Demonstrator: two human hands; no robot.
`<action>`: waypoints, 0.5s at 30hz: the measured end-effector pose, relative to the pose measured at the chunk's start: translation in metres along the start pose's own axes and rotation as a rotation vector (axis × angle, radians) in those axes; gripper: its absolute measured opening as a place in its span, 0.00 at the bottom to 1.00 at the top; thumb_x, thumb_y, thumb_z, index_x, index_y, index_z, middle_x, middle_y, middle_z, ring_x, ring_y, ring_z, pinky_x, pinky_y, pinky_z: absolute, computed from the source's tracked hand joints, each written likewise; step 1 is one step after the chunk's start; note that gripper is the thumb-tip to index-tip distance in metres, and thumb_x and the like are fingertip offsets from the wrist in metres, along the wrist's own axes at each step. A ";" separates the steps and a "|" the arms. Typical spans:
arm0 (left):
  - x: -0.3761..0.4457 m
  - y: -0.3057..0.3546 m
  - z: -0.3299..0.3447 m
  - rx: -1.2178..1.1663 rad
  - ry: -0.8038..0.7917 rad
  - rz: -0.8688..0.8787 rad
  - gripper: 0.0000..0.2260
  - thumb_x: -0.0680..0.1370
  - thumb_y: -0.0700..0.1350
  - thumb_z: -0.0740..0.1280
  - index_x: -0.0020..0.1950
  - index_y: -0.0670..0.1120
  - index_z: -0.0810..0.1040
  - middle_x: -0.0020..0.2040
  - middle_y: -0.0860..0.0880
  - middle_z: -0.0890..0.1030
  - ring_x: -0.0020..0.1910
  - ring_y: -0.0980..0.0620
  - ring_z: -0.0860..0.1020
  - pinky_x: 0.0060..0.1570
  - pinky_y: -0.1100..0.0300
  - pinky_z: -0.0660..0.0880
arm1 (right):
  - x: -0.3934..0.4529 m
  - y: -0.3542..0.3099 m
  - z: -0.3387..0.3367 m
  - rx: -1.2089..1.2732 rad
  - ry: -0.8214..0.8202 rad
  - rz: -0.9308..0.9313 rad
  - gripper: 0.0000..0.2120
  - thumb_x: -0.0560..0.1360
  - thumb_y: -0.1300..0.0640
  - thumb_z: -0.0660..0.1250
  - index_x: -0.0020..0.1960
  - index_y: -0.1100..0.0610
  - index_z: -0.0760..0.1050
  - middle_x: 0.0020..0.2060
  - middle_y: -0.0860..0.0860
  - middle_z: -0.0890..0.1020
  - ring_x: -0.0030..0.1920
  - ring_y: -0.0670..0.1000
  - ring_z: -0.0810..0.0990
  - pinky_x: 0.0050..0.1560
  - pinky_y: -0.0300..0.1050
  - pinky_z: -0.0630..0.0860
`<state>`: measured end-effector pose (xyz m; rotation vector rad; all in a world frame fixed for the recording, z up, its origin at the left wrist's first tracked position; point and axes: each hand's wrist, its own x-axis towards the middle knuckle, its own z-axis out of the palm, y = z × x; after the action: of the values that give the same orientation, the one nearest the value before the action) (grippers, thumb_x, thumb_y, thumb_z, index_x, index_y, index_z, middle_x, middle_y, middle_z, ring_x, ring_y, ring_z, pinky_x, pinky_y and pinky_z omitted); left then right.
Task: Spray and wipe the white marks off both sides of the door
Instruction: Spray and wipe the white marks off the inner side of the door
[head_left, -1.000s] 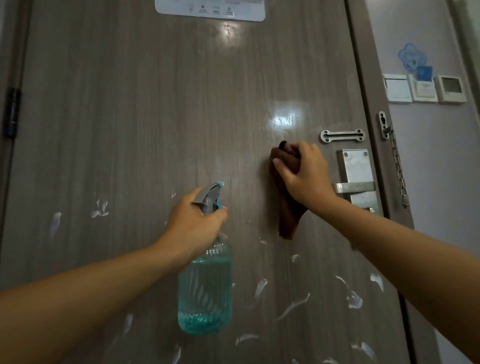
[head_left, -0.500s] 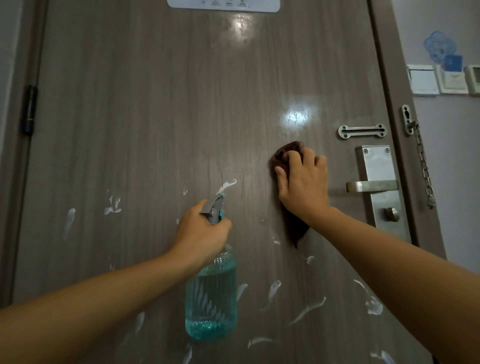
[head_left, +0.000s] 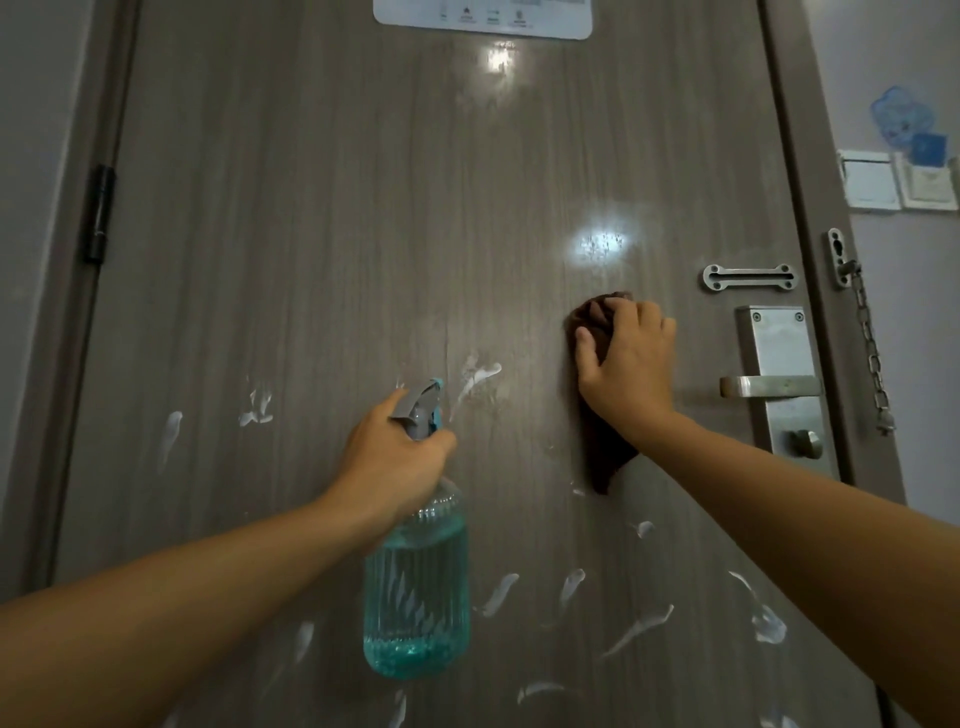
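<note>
Grey wood-grain door fills the view, shut in its frame, with white marks smeared across its lower half. Below them hangs a clear spray bottle of blue liquid, its grey trigger head gripped by the left hand, nozzle facing the door. Near the metal handle, the right hand presses a dark brown cloth against the door, fingers curled over its bunched top.
</note>
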<state>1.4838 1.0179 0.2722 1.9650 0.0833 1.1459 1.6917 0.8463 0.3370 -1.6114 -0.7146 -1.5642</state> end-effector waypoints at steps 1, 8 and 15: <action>0.000 -0.003 -0.003 0.003 -0.003 -0.002 0.04 0.79 0.36 0.67 0.50 0.40 0.73 0.38 0.37 0.76 0.28 0.50 0.84 0.33 0.57 0.69 | 0.004 -0.008 0.004 0.016 0.010 -0.005 0.19 0.80 0.49 0.68 0.63 0.61 0.73 0.58 0.59 0.74 0.55 0.60 0.70 0.59 0.57 0.72; 0.006 -0.009 -0.020 -0.017 0.040 0.025 0.03 0.78 0.35 0.69 0.49 0.39 0.76 0.35 0.35 0.76 0.22 0.55 0.75 0.28 0.59 0.68 | -0.010 -0.070 0.033 0.112 -0.135 -0.381 0.14 0.80 0.47 0.66 0.56 0.57 0.78 0.52 0.54 0.77 0.50 0.55 0.71 0.51 0.54 0.74; 0.011 -0.016 -0.037 0.029 0.013 0.064 0.04 0.79 0.38 0.70 0.47 0.42 0.76 0.35 0.40 0.77 0.34 0.37 0.81 0.32 0.54 0.70 | -0.023 -0.061 0.025 0.009 -0.301 -0.697 0.17 0.79 0.43 0.65 0.56 0.57 0.78 0.50 0.54 0.76 0.48 0.54 0.73 0.46 0.53 0.75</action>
<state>1.4683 1.0559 0.2774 1.9989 0.0446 1.2046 1.6533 0.9031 0.3238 -1.7062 -1.5707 -1.7820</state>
